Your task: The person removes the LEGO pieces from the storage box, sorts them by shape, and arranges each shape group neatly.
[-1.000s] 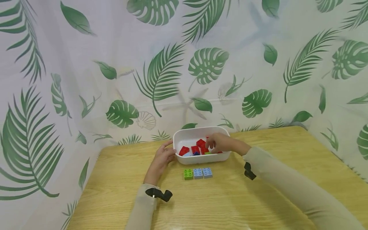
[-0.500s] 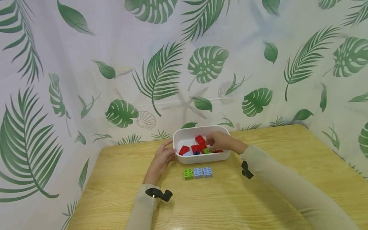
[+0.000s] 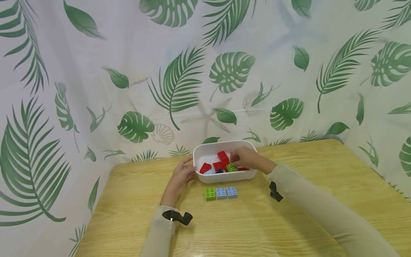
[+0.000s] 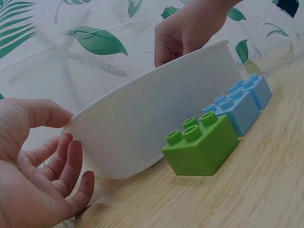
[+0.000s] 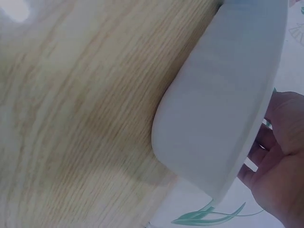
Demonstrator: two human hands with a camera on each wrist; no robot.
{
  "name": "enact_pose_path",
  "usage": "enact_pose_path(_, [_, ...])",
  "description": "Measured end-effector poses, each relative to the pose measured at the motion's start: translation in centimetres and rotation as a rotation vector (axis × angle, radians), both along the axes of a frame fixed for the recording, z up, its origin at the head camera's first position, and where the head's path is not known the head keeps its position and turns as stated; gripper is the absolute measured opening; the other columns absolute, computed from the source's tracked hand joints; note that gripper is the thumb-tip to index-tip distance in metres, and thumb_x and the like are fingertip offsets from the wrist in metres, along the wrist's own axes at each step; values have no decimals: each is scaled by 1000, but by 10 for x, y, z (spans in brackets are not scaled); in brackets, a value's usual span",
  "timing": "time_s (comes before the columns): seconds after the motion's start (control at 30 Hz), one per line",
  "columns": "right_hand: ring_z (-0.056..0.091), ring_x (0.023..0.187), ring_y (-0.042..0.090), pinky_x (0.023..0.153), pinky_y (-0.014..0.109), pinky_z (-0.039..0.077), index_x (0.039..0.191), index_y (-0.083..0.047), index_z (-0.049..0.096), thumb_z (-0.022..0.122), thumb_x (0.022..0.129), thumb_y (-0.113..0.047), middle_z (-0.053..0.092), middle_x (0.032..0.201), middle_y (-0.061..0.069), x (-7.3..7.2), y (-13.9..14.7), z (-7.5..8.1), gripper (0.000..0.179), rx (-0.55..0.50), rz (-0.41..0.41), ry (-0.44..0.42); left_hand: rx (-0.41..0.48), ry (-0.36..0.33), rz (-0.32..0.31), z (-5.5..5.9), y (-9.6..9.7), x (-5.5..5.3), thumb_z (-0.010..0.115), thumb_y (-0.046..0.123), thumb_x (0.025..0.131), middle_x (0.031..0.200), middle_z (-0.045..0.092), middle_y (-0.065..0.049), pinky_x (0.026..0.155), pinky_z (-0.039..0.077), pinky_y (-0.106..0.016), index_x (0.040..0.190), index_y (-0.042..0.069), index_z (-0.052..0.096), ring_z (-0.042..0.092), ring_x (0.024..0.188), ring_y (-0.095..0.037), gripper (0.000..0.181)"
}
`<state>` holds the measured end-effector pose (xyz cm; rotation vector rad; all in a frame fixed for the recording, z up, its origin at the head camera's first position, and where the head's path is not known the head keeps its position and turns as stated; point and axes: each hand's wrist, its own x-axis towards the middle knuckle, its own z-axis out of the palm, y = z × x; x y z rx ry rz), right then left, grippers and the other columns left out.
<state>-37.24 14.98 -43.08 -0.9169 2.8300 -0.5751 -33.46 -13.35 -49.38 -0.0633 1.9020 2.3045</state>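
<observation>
A white plastic bin (image 3: 224,176) stands on the wooden table with red, blue and green toy building bricks in it. My left hand (image 3: 180,178) holds the bin's left end, its thumb at the rim and its other fingers bent by the outer wall in the left wrist view. My right hand (image 3: 246,159) reaches in over the right side and pinches a green brick (image 3: 231,167); in the right wrist view the bin wall hides the fingertips. Before the bin sit a green brick (image 4: 202,147) and two light blue bricks (image 3: 226,193) in a row.
Inside the bin lie several red bricks (image 3: 205,167), plus light blue and dark blue pieces partly hidden by the front wall. Behind the wooden table (image 3: 250,228) hangs a white cloth (image 3: 199,135) with green leaf prints.
My right hand has shifted slightly inside the bin. The green brick under its fingers now shows more of its top, and a red brick has moved. The left hand stays put.
</observation>
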Motion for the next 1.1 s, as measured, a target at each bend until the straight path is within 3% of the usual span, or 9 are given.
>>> enact_pose_path(0.43, [63,75,13,82,36,59,85,-8,77,75,90,-8,74,82,1,11,2,1,5,-22,24,146,5,22,6,-1,5,11,59,0,96,110,65,-12,76,53,-26,148,3,46,63,79,-8,53])
enact_pose_path(0.7, [65,78,19,80,39,56,87,-7,78,76,87,-8,75,82,2,21,6,5,3,-37,51,352,2,26,23,0,6,17,59,0,96,109,66,-13,75,52,-26,147,4,48,63,80,-8,52])
enact_pose_path(0.9, [69,85,22,84,45,54,92,-7,80,79,85,-9,78,89,4,31,15,17,7,-87,74,512,5,39,18,0,6,19,59,0,96,106,66,-11,74,53,-26,147,3,47,63,80,-9,52])
enact_pose_path(1.1, [66,82,21,83,44,53,89,-9,78,78,84,-10,76,86,3,47,24,26,5,-97,85,606,5,32,18,-1,5,18,59,0,96,109,65,-13,76,53,-26,147,4,47,64,81,-9,53])
